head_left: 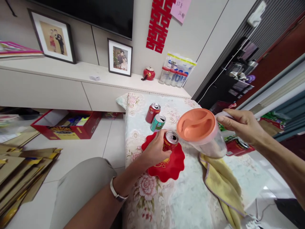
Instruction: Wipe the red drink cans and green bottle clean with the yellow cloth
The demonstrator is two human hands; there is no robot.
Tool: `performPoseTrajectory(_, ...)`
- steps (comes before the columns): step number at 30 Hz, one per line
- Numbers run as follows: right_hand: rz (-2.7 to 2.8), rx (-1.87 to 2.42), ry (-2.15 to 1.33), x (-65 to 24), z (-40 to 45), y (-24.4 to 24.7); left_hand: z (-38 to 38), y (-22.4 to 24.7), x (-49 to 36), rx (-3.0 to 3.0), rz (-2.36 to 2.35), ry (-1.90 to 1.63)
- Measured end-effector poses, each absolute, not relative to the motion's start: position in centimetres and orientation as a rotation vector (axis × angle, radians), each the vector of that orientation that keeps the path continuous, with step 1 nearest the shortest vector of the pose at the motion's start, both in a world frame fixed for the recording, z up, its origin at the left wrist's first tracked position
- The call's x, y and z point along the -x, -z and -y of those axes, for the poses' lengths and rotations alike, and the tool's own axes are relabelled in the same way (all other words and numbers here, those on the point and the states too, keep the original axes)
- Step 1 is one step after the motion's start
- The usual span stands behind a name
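Observation:
My left hand (157,149) is wrapped round an opened red drink can (170,140), above a red scalloped plate (176,165). In my right hand (243,124) is the handle of a clear plastic pitcher (212,146) with an orange lid (196,124). The pitcher tilts toward the can, its lid close to the can's top; I cannot tell whether anything flows. Behind the plate stand a green can (158,123), its top open, and a dark red can (152,113). Under and in front of the pitcher lies a yellow cloth (221,184).
A flowered tablecloth (190,197) covers the table. More red cans (238,146) stand at its right side. Glass jars (170,77), a red pot (149,73) and framed photos (120,57) line the cabinet. On the floor are a red box (69,127) and flattened cardboard (21,178).

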State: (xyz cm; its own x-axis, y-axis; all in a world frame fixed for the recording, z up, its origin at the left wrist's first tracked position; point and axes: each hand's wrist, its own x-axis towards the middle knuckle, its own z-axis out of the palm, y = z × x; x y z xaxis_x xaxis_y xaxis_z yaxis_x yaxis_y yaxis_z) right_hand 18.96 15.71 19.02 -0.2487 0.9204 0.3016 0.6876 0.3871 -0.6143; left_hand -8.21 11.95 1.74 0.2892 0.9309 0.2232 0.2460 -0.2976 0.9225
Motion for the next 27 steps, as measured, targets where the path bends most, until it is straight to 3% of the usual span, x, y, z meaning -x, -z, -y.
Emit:
performPoseTrajectory(9, 1.425, 1.153, -0.765, -20.5, -17.6, -16.5, -11.8, -1.8, 8.0, -1.681, -1.099, -1.024)
performPoseTrajectory(20, 1.018, 1.078, -0.714, -21.9, -20.1, -6.0, -11.5, -1.5, 7.9, -1.641, -1.148, -1.030)
performPoseTrajectory(27, 1.039, 1.177, -0.683, -22.1, -20.1, -3.7, -11.1, -1.4, 7.6, -1.605, -1.148, -1.043)
